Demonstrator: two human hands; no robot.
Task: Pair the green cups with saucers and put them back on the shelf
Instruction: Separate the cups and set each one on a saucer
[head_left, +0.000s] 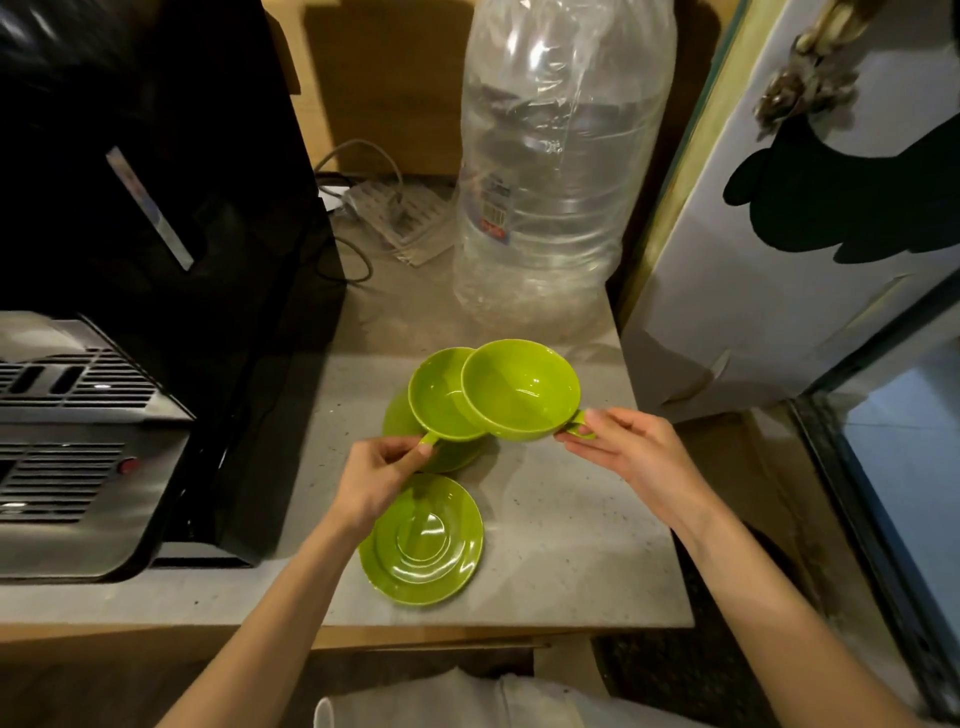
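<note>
Two green cups are held above the grey counter. My left hand pinches the handle of the left green cup. My right hand pinches the handle of the right green cup, whose rim overlaps the left cup's rim. Under the left cup lies a green saucer, mostly hidden. Nearer to me, two stacked green saucers rest on the counter below my left hand.
A black and steel coffee machine fills the left side. A large clear water bottle stands behind the cups, with a power strip and cables beside it. A white cabinet door rises at the right.
</note>
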